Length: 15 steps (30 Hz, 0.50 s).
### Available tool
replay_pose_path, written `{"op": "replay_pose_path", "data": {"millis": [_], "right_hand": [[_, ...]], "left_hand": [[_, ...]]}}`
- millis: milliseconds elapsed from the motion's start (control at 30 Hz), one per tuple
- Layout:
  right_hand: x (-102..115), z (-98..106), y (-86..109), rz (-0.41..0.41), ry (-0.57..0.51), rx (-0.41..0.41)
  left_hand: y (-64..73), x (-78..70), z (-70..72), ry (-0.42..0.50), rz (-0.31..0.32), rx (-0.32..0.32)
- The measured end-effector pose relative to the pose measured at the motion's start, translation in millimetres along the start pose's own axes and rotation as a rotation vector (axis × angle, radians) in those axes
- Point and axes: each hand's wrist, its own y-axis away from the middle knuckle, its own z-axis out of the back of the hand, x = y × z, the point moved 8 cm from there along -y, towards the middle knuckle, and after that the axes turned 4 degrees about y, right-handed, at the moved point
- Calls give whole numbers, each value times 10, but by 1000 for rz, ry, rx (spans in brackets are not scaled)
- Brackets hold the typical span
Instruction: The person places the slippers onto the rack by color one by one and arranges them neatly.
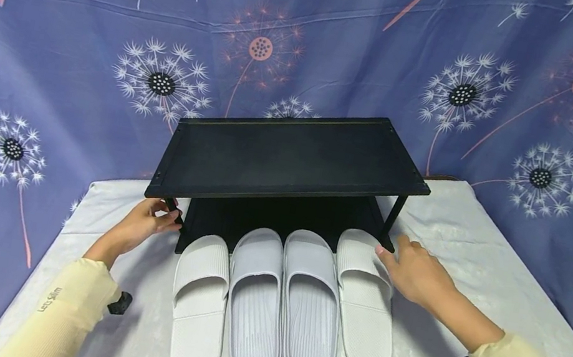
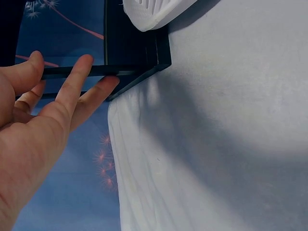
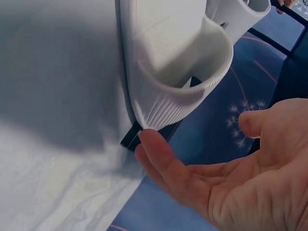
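A black two-tier shoe rack (image 1: 295,161) stands on a white cloth. At its left front post, my left hand (image 1: 142,223) has its thumb and fingers about the post (image 2: 98,70). My right hand (image 1: 415,273) is by the right front corner, fingers extended and nothing held. In the right wrist view its fingertips (image 3: 156,139) are right at the toe of a white slipper (image 3: 175,98). Four slippers lie side by side, toes toward the rack: a white one (image 1: 197,340) at left, two pale grey ones (image 1: 254,328) (image 1: 310,334) in the middle, another white one (image 1: 365,337) at right.
A white cloth (image 1: 456,251) covers the tabletop. Behind and around it hangs a blue curtain (image 1: 343,43) with dandelion prints. The rack's upper shelf overhangs the lower shelf (image 1: 286,216) and shades it.
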Motion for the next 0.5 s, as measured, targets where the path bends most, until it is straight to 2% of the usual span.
{"op": "replay_pose_path", "data": {"millis": [167, 500], "right_hand": [[53, -71, 57, 4, 6, 25], [161, -159, 216, 10, 28, 3]], "left_hand": [[0, 4, 7, 2, 3, -9], [-15, 15, 9, 10, -13, -15]]}}
